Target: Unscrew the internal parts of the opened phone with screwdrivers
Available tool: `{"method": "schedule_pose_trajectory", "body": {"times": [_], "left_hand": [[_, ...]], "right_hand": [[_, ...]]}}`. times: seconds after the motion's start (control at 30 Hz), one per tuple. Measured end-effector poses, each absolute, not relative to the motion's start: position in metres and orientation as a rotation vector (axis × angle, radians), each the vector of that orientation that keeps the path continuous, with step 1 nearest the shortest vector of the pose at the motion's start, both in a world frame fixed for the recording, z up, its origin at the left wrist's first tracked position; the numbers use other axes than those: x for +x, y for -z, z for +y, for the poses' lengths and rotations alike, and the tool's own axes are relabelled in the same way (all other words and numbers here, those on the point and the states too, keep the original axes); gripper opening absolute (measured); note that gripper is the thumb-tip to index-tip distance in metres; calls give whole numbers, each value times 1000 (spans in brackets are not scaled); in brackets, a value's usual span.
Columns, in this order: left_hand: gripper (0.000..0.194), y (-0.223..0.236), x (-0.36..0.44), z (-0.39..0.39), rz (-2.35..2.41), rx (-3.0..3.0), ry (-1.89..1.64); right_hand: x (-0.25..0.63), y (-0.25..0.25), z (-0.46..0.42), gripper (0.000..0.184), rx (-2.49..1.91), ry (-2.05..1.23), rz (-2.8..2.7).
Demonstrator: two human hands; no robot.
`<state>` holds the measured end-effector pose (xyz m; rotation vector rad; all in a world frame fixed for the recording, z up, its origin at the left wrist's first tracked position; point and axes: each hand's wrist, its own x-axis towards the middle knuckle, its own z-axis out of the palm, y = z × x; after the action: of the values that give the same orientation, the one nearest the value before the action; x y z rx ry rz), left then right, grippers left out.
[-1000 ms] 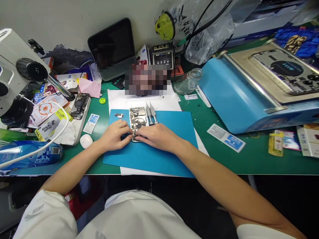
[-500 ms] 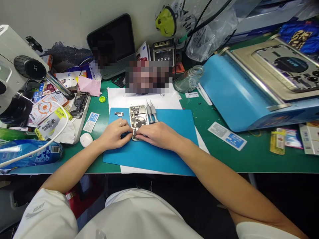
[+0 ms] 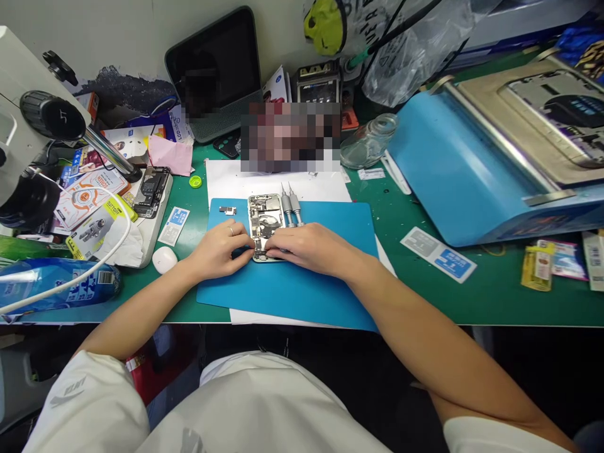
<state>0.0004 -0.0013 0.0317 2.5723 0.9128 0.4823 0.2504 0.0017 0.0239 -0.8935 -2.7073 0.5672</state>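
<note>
An opened phone (image 3: 267, 220) with bare inner parts lies upright in line with me on the blue mat (image 3: 283, 292). My left hand (image 3: 225, 250), a ring on one finger, is closed at the phone's lower left edge and grips it. Over the lower right part of the phone, my right hand (image 3: 309, 249) has its fingers pressed together at the inner parts; whatever is between the tips is too small to make out. Two grey screwdrivers (image 3: 291, 204) lie beside the phone, just beyond my right hand. A small phone part (image 3: 228, 210) rests on the mat to the left.
A glass jar (image 3: 368, 143) lies behind the mat, near a blue machine (image 3: 434, 182) at the right. At the left stand a microscope arm (image 3: 51, 116), a blue bottle (image 3: 61, 283) and a white earbud case (image 3: 165, 259). A dark-screened device (image 3: 214, 75) leans against the wall.
My right hand has shifted slightly up and right over the phone's lower end, uncovering a bit more of it. My left hand stays at the edge. The whole view has moved a little.
</note>
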Motion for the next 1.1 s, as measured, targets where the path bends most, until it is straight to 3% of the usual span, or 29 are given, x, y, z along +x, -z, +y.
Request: {"method": "schedule_pose_trajectory", "body": {"times": [1.1], "left_hand": [[21, -29, 2, -1, 912, 2557, -500]], "right_hand": [[247, -24, -1, 31, -894, -464, -2715]]}}
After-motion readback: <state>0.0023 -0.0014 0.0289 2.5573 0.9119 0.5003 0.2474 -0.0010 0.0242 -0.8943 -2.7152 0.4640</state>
